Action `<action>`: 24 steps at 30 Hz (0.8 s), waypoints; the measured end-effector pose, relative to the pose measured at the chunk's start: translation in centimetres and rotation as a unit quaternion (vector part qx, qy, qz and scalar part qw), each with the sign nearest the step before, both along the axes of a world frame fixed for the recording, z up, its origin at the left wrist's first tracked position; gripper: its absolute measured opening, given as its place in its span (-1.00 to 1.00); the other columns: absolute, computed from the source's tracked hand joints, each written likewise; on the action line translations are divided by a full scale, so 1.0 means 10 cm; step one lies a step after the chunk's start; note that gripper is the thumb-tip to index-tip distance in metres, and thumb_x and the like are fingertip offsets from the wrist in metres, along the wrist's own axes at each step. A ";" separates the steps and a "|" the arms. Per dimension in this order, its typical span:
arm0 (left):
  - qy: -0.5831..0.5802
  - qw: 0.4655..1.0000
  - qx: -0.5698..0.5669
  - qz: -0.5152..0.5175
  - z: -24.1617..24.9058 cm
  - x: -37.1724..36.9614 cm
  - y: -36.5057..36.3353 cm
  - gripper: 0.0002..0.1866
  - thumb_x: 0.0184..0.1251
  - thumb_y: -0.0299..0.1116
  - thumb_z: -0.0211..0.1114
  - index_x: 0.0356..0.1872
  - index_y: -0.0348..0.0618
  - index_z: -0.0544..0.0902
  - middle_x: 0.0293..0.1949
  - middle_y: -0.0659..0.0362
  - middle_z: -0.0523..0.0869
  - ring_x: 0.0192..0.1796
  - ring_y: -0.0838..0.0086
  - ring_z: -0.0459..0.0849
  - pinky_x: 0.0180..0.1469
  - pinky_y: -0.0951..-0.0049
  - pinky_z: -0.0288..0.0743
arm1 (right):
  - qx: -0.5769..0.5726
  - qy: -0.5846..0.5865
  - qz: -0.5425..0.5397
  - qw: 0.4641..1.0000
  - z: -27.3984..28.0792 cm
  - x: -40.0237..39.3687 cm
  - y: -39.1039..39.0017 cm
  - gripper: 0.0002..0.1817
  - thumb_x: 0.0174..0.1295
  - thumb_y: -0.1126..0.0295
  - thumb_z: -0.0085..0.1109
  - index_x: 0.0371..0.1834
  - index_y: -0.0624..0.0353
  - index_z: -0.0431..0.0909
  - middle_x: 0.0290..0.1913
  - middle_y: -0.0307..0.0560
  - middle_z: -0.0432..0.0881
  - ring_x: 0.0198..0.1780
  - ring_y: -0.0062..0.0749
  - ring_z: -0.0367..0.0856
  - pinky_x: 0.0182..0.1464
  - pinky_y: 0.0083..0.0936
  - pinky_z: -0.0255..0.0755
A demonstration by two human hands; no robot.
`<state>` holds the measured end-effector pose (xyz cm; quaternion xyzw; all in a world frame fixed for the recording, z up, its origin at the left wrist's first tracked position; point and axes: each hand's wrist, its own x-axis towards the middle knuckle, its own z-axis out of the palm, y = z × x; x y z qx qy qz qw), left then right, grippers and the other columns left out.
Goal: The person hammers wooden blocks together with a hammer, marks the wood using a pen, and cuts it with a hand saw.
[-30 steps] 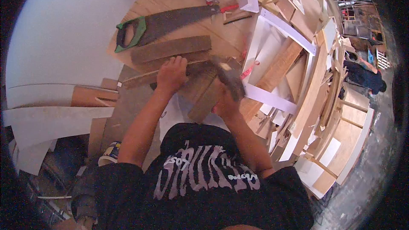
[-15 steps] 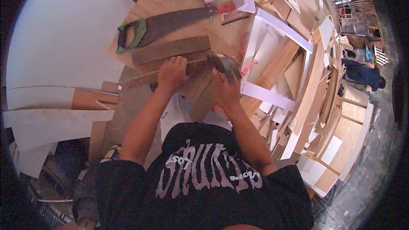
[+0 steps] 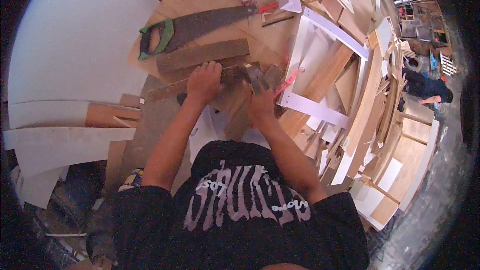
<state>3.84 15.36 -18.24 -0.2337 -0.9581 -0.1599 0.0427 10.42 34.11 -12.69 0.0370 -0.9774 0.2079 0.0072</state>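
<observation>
My left hand [image 3: 204,82] is closed, fingers curled over a long brown wooden piece [image 3: 170,89] lying across the work surface. To its right, my right hand [image 3: 260,104] is closed on a dark, blurred object [image 3: 257,78] at the right end of that wood. Its exact kind cannot be made out. Just beyond my left hand lies a thick brown wooden block [image 3: 202,56]. A handsaw [image 3: 210,25] with a green and black handle rests behind the block. Below my hands, another wooden piece [image 3: 238,122] sticks out toward my body.
A pink-red tape strip [image 3: 285,84] lies right of my right hand. White frame pieces [image 3: 315,110] and stacked boards [image 3: 367,100] crowd the right side. A large pale sheet [image 3: 75,45] covers the left. Another person [image 3: 425,87] is at far right.
My right hand and the dark object have shifted slightly left and toward my body. My left hand stays on the wood. The far person's arm now shows more.
</observation>
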 end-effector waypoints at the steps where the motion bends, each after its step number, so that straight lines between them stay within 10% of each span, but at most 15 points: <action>1: -0.010 1.000 -0.015 0.003 -0.14 -0.04 0.03 -0.64 0.03 -0.19 0.47 -0.22 -0.06 0.53 -0.21 0.16 0.62 -0.04 0.25 0.70 -0.06 0.23 0.64 | -0.092 -0.068 -0.057 0.992 0.05 -0.04 -0.05 -0.59 0.33 0.38 0.20 0.25 0.12 0.55 0.11 0.11 0.67 0.14 0.15 0.62 0.21 -0.06 0.48; 5: 0.041 0.998 -0.046 0.007 -0.34 0.02 0.01 -0.67 0.06 -0.24 0.44 -0.20 -0.07 0.53 -0.17 0.17 0.62 -0.02 0.27 0.69 -0.06 0.23 0.64 | -0.138 0.168 -0.091 0.972 -0.15 0.02 -0.01 -0.68 0.38 0.35 0.16 0.16 0.16 0.61 0.06 0.12 0.69 0.11 0.15 0.64 0.20 -0.08 0.49; 8: -0.067 0.997 -0.041 0.014 0.06 0.00 0.03 -0.67 0.06 -0.26 0.43 -0.18 -0.07 0.54 -0.17 0.17 0.62 -0.02 0.27 0.68 -0.06 0.23 0.64 | 0.183 0.162 0.088 0.966 -0.30 -0.07 0.26 -0.70 0.48 0.31 0.07 0.11 0.22 0.63 0.00 0.15 0.70 0.10 0.11 0.65 0.16 -0.14 0.50; 11: -0.023 0.999 -0.037 -0.003 -0.21 -0.01 0.02 -0.66 0.02 -0.25 0.44 -0.19 -0.06 0.53 -0.18 0.17 0.62 -0.04 0.26 0.68 -0.07 0.23 0.64 | 0.057 -0.360 0.147 0.919 -0.03 -0.36 0.37 -0.66 0.49 0.32 0.05 0.21 0.22 0.58 -0.03 0.14 0.70 0.06 0.13 0.66 0.10 -0.09 0.51; 12: -0.017 0.999 -0.035 -0.003 -0.16 -0.07 0.03 -0.66 0.02 -0.25 0.44 -0.19 -0.06 0.53 -0.18 0.17 0.62 -0.04 0.26 0.68 -0.07 0.23 0.64 | -0.052 -0.071 0.056 0.995 0.15 -0.25 0.09 -0.65 0.50 0.27 0.04 0.20 0.22 0.59 -0.04 0.15 0.70 0.03 0.15 0.67 0.08 -0.06 0.51; 14: -0.005 1.000 -0.006 -0.001 0.02 0.00 0.01 -0.69 0.05 -0.26 0.41 -0.21 -0.06 0.52 -0.19 0.17 0.61 -0.05 0.26 0.68 -0.07 0.23 0.63 | -0.159 0.213 -0.040 0.963 0.09 -0.11 -0.02 -0.63 0.51 0.22 0.02 0.19 0.23 0.60 -0.05 0.16 0.70 0.00 0.16 0.67 0.06 -0.02 0.51; 17: 0.016 0.999 -0.042 -0.001 -0.24 -0.03 0.00 -0.72 0.08 -0.26 0.39 -0.23 -0.06 0.51 -0.20 0.16 0.60 -0.06 0.26 0.68 -0.05 0.22 0.62 | 0.106 0.174 0.108 0.973 -0.21 -0.03 0.07 -0.58 0.52 0.14 0.03 0.17 0.25 0.59 -0.04 0.17 0.71 -0.03 0.17 0.67 0.08 0.01 0.50; 20: 0.015 0.999 -0.045 -0.002 -0.24 -0.01 0.01 -0.76 0.12 -0.28 0.35 -0.24 -0.06 0.51 -0.21 0.15 0.60 -0.05 0.26 0.68 -0.04 0.23 0.62 | -0.045 -0.167 -0.122 0.977 -0.08 -0.07 -0.01 -0.58 0.51 0.13 0.04 0.15 0.26 0.58 0.03 0.24 0.67 0.07 0.17 0.63 0.17 -0.06 0.46; 24: 0.004 0.999 -0.044 0.002 -0.07 0.02 0.01 -0.76 0.13 -0.28 0.35 -0.23 -0.06 0.52 -0.22 0.15 0.60 -0.05 0.26 0.68 -0.04 0.24 0.62 | -0.087 -0.054 -0.131 0.986 -0.18 -0.06 -0.01 -0.60 0.50 0.13 0.06 0.07 0.29 0.60 -0.01 0.29 0.67 0.04 0.21 0.63 0.12 -0.07 0.48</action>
